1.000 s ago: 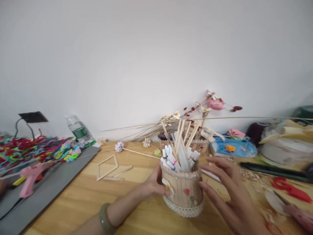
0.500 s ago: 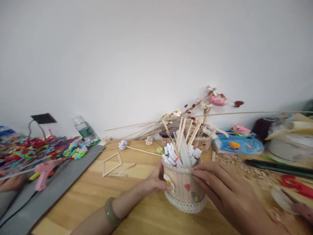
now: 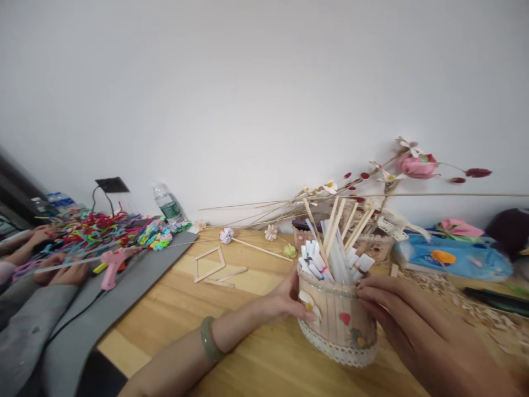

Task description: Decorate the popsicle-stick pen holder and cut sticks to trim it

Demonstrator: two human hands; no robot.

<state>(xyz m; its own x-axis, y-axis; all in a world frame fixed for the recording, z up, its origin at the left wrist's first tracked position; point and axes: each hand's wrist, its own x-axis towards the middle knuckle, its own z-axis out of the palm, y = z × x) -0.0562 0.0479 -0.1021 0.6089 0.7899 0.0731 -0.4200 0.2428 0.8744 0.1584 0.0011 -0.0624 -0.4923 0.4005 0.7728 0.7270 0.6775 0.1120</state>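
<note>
A pen holder (image 3: 333, 317) made of upright wooden sticks stands on the wooden table, with lace around its base and flower and heart decorations on its side. Inside it are white-capped markers (image 3: 317, 264), wooden sticks (image 3: 334, 220) and translucent sticks (image 3: 340, 262). My left hand (image 3: 285, 302) wraps the holder's left side, thumb in front beside a white flower; a green bangle (image 3: 211, 339) circles that wrist. The fingers of my right hand (image 3: 409, 317) are pressed together on the rim at the right, their tips partly hidden.
Popsicle sticks (image 3: 209, 264), a paper flower on a stick (image 3: 226, 236) and dried flowers (image 3: 417, 165) lie behind. Wood shavings (image 3: 442, 286) and a blue packet (image 3: 454, 256) are at right. Left, other people's hands (image 3: 68, 273) work near a pink glue gun (image 3: 113, 267) and colourful pipe cleaners (image 3: 99, 229).
The view has swung left, so everything sits farther right and more of the people at left shows. Both my hands keep their places on the pen holder.
</note>
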